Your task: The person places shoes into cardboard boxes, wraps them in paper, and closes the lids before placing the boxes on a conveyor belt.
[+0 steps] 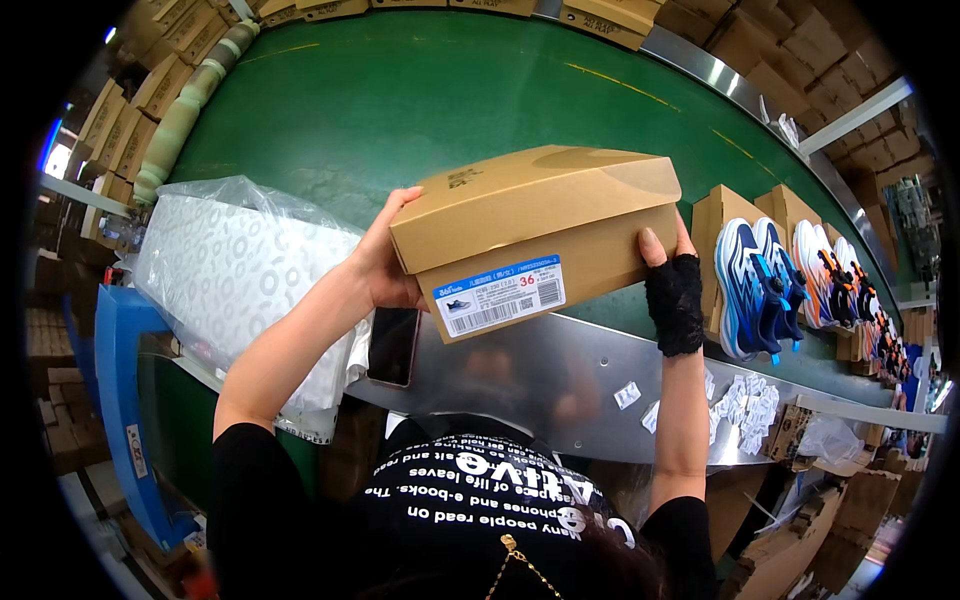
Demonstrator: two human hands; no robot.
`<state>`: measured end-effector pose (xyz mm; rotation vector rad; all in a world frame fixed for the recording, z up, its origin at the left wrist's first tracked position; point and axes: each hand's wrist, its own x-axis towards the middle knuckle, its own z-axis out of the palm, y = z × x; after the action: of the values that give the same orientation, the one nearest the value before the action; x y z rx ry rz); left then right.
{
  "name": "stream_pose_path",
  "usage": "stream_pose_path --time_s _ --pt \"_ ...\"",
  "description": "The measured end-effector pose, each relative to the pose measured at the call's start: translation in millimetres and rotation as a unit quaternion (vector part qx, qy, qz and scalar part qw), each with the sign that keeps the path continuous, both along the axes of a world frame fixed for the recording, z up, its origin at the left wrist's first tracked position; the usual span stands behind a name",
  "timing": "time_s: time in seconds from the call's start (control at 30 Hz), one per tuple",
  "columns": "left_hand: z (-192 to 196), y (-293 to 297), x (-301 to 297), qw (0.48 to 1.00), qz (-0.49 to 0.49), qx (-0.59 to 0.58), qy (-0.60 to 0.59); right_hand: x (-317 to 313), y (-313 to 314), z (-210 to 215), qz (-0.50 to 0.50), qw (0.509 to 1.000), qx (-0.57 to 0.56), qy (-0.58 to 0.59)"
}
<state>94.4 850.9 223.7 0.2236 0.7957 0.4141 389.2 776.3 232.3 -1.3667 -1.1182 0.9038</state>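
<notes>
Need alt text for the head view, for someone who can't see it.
A person's left hand and right hand, the right in a black fingerless glove, hold a closed brown shoebox, tilted, by a green work surface. On the left are plastic-covered patterned white sheets and a dark phone; on the right, colourful sneakers and brown boxes.

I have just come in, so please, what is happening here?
Someone holds up a brown shoebox, lid on: left hand at one end, right hand, in a black glove, at the other. White patterned sheets in clear plastic lie to the left; blue-and-white shoes are to the right.
</notes>
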Motion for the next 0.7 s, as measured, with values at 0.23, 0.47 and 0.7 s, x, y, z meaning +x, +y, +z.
stream_pose_path --time_s 0.23,0.47,0.7 --pt "23.9 -47.3 -30.8 1.0 0.018 0.018 0.006 -27.7 -25.0 27.5 0.029 0.999 -0.003 0.016" --pt "49.4 -87.9 -57.1 0.987 0.136 0.088 -0.017 -55.3 -37.7 38.8 0.099 0.993 0.021 0.055" --pt "-17.0 -170.9 -184.3 0.823 0.36 0.394 0.193 -25.8 -66.3 -17.3 0.079 0.927 0.175 -0.324"
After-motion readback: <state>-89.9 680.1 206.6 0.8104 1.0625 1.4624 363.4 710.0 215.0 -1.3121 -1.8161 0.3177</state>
